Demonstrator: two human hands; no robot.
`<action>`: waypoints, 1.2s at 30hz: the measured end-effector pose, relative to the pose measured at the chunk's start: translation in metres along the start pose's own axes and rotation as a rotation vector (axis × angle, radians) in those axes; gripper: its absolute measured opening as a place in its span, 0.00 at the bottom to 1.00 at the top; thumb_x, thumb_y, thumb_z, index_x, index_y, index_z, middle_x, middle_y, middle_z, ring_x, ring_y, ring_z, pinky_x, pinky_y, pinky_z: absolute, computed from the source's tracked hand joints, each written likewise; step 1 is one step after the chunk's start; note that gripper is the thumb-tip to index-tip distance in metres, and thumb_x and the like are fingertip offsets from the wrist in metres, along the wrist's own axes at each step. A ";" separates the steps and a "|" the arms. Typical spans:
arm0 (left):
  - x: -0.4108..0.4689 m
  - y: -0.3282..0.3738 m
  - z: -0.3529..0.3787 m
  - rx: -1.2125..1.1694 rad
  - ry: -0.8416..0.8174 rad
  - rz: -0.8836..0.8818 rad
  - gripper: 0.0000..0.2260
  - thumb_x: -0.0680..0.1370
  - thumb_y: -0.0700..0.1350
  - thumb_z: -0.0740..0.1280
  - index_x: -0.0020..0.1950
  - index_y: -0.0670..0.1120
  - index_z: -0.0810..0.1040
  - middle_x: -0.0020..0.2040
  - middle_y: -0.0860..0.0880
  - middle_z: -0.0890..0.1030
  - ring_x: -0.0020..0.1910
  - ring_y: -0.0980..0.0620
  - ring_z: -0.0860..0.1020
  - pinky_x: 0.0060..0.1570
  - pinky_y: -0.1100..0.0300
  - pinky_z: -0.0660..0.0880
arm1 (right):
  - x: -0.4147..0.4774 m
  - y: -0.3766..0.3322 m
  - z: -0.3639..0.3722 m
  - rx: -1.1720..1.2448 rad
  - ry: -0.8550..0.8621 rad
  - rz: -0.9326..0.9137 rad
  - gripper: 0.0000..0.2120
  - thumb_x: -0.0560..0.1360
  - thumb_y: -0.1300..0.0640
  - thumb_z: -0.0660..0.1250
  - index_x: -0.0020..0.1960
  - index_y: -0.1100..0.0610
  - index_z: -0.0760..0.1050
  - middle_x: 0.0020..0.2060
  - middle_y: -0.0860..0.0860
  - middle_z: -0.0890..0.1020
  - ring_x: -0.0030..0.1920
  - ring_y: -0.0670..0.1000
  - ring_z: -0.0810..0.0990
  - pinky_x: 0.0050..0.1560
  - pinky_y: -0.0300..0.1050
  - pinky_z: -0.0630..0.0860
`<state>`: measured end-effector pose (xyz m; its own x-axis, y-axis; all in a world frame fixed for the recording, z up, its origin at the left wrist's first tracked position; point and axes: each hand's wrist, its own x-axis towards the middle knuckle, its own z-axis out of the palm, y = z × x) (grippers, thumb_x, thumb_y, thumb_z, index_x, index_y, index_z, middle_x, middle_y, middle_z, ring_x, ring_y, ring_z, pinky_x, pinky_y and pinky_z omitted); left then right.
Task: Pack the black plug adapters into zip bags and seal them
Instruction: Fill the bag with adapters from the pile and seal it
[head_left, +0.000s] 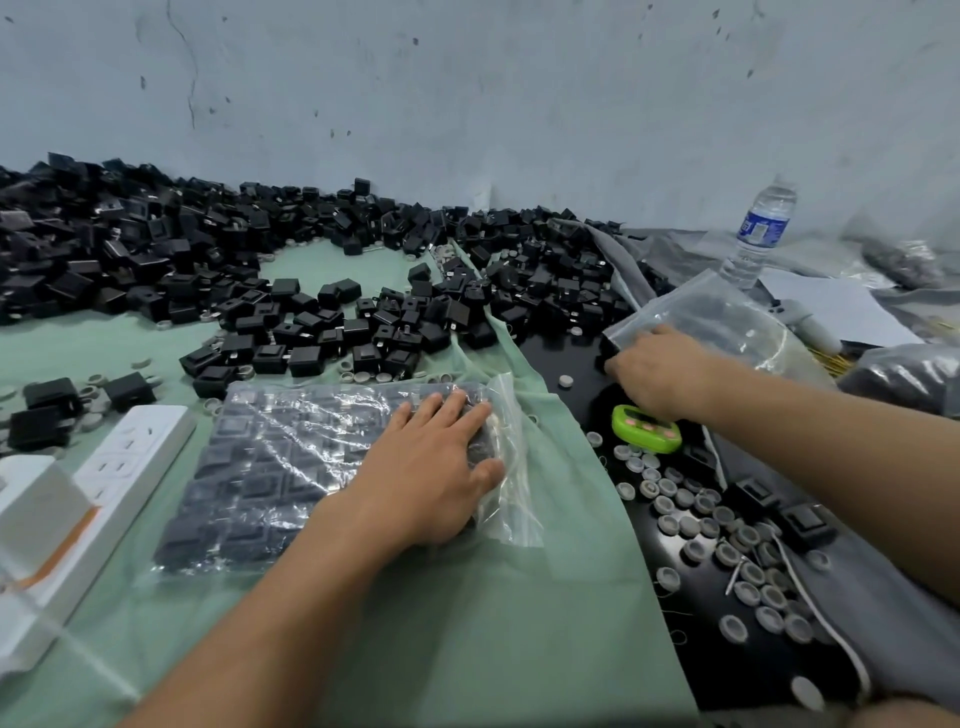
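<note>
Filled zip bag (280, 467): lies flat on the green cloth (519, 613), packed with black plug adapters in rows; its loose plastic end points right. Whether the zip is closed, cannot tell.
Left hand (436, 467): palm down on the right end of the filled bag, fingers straight and slightly spread, pressing on the adapters through the plastic; thumb on the loose end.
Right hand (654, 369): reached out to the right, fingers curled over the near edge of an empty zip bag (727, 322), thumb below it, gripping that edge.
Empty bag: clear, partly lifted, over the dark surface right of the cloth.
Loose adapters (234, 260): big black heap along the wall, spilling onto the cloth behind the filled bag.
Power strip (135, 457): white, just left of the filled bag.
Timer (647, 428): small, bright green, under the right wrist.
Grey caps (727, 540): scattered on the dark surface at right.
Water bottle (758, 234): upright, far right, near the wall.
</note>
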<state>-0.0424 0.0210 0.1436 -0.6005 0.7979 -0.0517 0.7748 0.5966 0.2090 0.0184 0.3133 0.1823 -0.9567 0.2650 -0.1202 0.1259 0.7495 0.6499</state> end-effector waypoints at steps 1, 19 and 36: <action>0.000 0.000 0.000 0.003 0.001 0.000 0.31 0.83 0.64 0.50 0.83 0.57 0.43 0.83 0.52 0.42 0.82 0.50 0.41 0.80 0.49 0.39 | -0.002 0.002 0.002 0.001 -0.001 0.027 0.15 0.81 0.56 0.55 0.60 0.49 0.78 0.59 0.48 0.81 0.63 0.53 0.76 0.65 0.50 0.68; -0.014 0.046 -0.008 -0.058 0.448 -0.146 0.21 0.72 0.69 0.56 0.37 0.52 0.71 0.34 0.56 0.75 0.34 0.54 0.73 0.34 0.55 0.67 | -0.056 -0.051 -0.066 1.992 0.261 0.243 0.06 0.75 0.57 0.75 0.47 0.57 0.79 0.36 0.55 0.85 0.32 0.52 0.81 0.32 0.43 0.76; -0.013 0.008 -0.025 -0.784 0.050 -0.234 0.11 0.76 0.45 0.69 0.33 0.47 0.81 0.31 0.49 0.83 0.23 0.57 0.74 0.28 0.62 0.68 | -0.072 -0.119 -0.061 1.659 0.268 0.129 0.17 0.69 0.61 0.74 0.51 0.43 0.78 0.47 0.44 0.86 0.38 0.38 0.80 0.45 0.31 0.73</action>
<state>-0.0332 0.0135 0.1709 -0.7521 0.6443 -0.1387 0.2766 0.4996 0.8209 0.0559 0.1677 0.1594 -0.9112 0.3990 0.1024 0.1551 0.5626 -0.8120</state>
